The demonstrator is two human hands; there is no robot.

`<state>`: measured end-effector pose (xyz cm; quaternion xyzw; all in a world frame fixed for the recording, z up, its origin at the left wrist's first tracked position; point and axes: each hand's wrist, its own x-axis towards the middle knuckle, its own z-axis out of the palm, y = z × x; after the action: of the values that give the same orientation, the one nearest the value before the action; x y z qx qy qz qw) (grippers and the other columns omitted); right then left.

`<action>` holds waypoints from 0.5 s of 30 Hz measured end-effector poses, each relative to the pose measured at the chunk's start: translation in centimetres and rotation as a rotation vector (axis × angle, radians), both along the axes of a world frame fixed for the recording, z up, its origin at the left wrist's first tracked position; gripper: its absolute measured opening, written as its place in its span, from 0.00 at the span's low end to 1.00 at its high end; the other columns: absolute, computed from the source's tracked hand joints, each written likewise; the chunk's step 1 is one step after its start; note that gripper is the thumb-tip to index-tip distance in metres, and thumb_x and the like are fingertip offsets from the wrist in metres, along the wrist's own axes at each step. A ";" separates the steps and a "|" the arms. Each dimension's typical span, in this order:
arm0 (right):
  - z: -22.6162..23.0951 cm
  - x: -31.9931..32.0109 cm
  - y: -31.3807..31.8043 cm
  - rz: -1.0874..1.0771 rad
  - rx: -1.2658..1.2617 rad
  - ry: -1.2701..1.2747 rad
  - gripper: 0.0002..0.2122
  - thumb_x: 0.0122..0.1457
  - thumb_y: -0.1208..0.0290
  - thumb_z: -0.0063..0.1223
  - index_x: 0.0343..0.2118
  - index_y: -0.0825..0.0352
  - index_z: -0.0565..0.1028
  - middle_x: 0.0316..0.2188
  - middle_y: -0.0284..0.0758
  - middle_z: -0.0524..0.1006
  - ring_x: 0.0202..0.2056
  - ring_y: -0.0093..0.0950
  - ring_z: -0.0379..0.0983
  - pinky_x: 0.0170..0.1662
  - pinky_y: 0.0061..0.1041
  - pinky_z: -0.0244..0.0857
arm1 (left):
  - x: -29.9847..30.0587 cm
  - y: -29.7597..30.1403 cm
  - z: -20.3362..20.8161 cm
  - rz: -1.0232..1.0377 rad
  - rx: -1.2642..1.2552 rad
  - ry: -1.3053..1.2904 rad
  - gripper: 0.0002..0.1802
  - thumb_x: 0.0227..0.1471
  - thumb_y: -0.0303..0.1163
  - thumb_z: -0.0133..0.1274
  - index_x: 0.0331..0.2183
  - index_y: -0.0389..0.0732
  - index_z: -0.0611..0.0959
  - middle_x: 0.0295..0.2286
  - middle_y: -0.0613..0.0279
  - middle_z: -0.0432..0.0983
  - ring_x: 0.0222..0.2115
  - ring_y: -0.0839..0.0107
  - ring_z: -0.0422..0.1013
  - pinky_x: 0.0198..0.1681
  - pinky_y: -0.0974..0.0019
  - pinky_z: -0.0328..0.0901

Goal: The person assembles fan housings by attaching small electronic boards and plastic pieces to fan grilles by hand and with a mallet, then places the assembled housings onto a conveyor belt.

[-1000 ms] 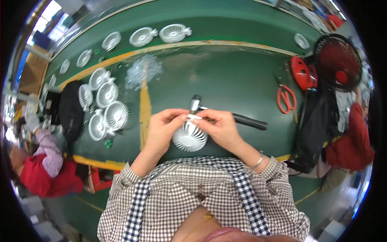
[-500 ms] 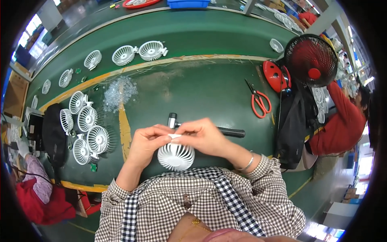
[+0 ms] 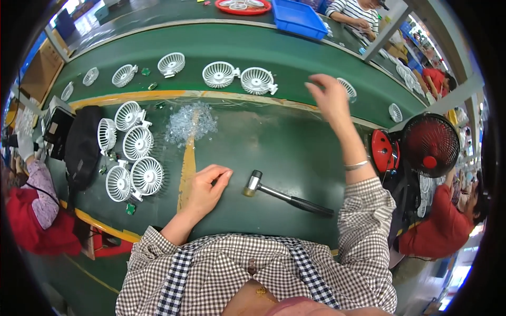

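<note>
Head view: the left hand [image 3: 206, 185] rests on the green bench [image 3: 274, 142], fingers loosely curled, holding nothing, just left of one mallet [image 3: 287, 194]. The right hand [image 3: 328, 95] is raised, open and empty, near two white fan grilles [image 3: 240, 77] on the far strip. Five grilles [image 3: 129, 152] cluster at left, beside one pile of clear parts [image 3: 191, 122].

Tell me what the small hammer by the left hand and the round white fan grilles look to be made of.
Hammer: the head looks like shiny metal with a pale, possibly rubber or plastic face; the handle is matte black, likely a rubber or plastic grip. Fan grilles: apparently moulded white plastic, judging by their thin, even ribs and uniform colour. The left hand rests empty on the table beside the hammer.
</note>
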<state>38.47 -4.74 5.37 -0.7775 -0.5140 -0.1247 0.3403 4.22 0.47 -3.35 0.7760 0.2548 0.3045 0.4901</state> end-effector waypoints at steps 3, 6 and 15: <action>-2.3 -4.7 5.1 0.258 -0.011 0.099 0.10 0.52 0.71 0.52 0.35 0.69 0.78 0.35 0.45 0.78 0.40 0.44 0.73 0.46 0.37 0.66 | 0.1 0.2 0.3 0.004 -0.019 0.013 0.05 0.52 0.24 0.53 0.31 0.34 0.82 0.25 0.61 0.77 0.24 0.75 0.70 0.27 0.73 0.62; -5.5 -6.4 8.1 0.247 -0.157 0.017 0.07 0.49 0.73 0.54 0.30 0.70 0.76 0.32 0.47 0.75 0.40 0.46 0.71 0.44 0.41 0.65 | 0.2 0.2 -0.1 -0.019 0.025 -0.041 0.05 0.51 0.26 0.55 0.30 0.33 0.81 0.23 0.60 0.75 0.20 0.73 0.70 0.24 0.72 0.63; -1.0 -9.4 1.2 0.313 -0.016 -0.274 0.04 0.44 0.77 0.56 0.25 0.66 0.75 0.29 0.39 0.71 0.35 0.40 0.66 0.38 0.38 0.64 | -1.2 1.2 2.3 0.103 0.295 -0.233 0.15 0.48 0.22 0.54 0.41 0.34 0.78 0.42 0.52 0.74 0.36 0.64 0.72 0.42 0.67 0.66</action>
<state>29.04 -3.54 4.36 -0.6667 -0.6709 -0.1708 0.2760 3.02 1.68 -1.01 0.7848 0.1885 0.4509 0.3810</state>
